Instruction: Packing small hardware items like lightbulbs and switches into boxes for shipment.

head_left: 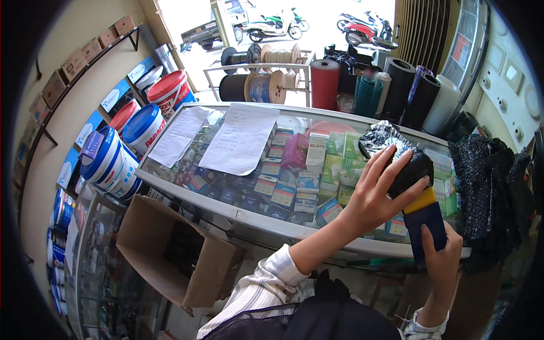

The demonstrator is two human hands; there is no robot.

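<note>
My left hand (378,195) is closed over a crumpled black plastic bundle (411,170) above the right part of the glass display counter (218,198), its fingers bent across the shiny plastic. Just below the bundle, my right hand (439,255) grips a dark navy box (422,224) with a yellow band at its upper end, which touches or goes into the plastic. Small boxes in pink, white, green and blue (306,175) lie under the counter's glass. Two handwritten sheets of paper (238,136) lie on the left part of the glass.
An open cardboard box (153,243) sits below the counter, left. Paint buckets (105,161) line the left wall. Black plastic bags (487,192) hang at the right end. Behind stand cable spools (263,85) and upright rolls (399,93); scooters are parked outside.
</note>
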